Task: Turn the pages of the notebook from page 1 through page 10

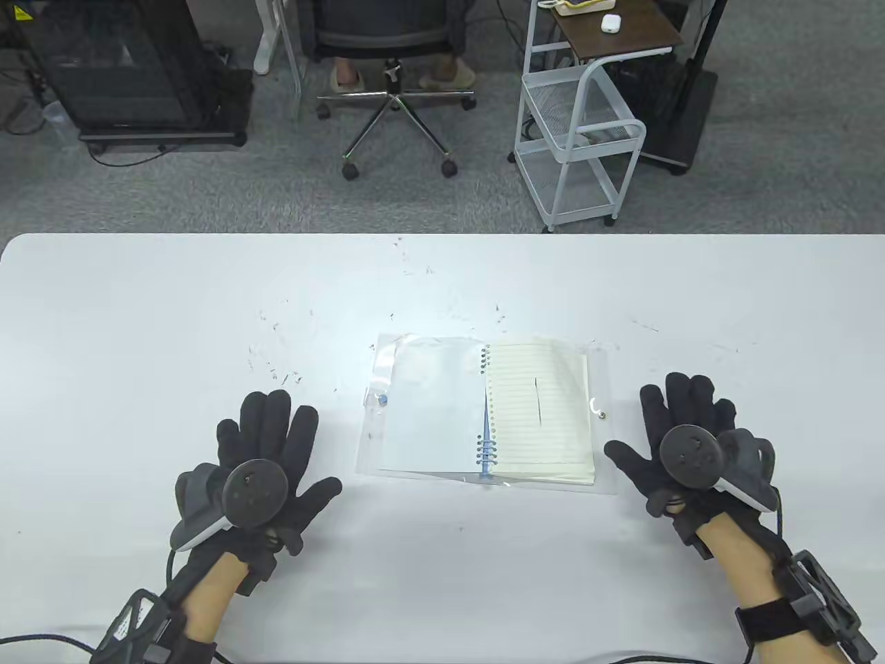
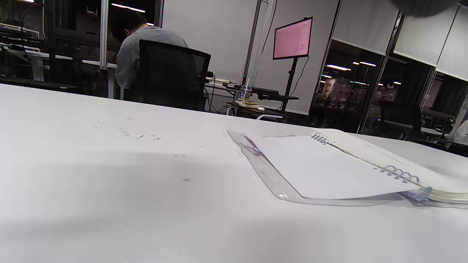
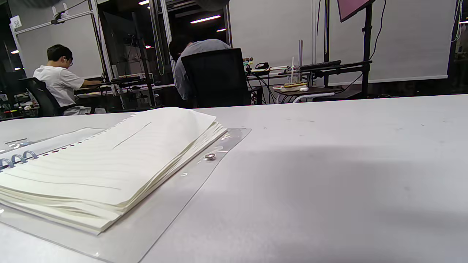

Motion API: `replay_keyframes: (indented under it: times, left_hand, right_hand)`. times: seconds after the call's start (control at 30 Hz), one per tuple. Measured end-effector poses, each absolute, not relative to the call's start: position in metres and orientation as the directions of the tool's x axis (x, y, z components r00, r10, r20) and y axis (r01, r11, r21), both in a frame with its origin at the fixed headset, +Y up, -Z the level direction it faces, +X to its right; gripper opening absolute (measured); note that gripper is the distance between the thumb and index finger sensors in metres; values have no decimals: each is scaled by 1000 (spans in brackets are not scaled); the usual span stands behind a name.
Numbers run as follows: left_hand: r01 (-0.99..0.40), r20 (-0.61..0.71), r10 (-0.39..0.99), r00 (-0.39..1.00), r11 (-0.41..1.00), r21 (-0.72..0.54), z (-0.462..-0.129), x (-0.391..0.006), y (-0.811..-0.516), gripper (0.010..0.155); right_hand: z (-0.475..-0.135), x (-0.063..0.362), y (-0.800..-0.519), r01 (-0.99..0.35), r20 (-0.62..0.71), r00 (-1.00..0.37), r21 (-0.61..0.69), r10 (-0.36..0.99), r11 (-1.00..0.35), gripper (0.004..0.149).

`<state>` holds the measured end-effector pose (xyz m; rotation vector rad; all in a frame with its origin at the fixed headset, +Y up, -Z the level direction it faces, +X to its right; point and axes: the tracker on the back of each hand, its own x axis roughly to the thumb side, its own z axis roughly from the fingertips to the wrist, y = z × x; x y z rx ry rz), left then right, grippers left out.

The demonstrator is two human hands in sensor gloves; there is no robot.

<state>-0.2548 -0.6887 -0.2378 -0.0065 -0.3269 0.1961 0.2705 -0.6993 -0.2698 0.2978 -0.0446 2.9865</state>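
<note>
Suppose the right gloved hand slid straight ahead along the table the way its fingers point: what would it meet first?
Probably nothing. The right hand lies flat on the white table, beside the open spiral notebook with cream lined pages; its fingers point away, slightly left. That line seems to pass the notebook's clear plastic cover, though only narrowly.

Spiral notebook (image 3: 109,164) lies open on white table (image 3: 329,175), lined page stack up, top sheet bowed slightly. Blue spiral rings (image 3: 16,159) at notebook's left edge. Clear plastic cover (image 3: 175,197) flat under the stack, sticking out right of it; metal snap (image 3: 210,156) on it. Dark stroke on top page, possibly a pen line.
</note>
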Motion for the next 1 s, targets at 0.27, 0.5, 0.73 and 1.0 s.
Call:
replay_keyframes:
  times: [0.27,0.5,0.73,1.0]
  left_hand:
    - [-190,342,192,920,981,-39,-237,-251,-687,92]
    - [-204,359,213,909,977,-63,-238,-249,-691,91]
    - [-221,373,238,897,971,-88,-236,-248,-692,91]
    - [-235,410,267,872,964,-126,-235,-243,-694,91]
  right_hand:
    - [-275,272,-702,-223,159,-962,11,222,-975,90]
    - [-296,258,-700,-355,108,-926,78,362,-932,93]
    - [-330,226,-715,-323,94,-936,149,339,-935,95]
    - [-385,183,-743,-219,48,-967,347,251,-912,102]
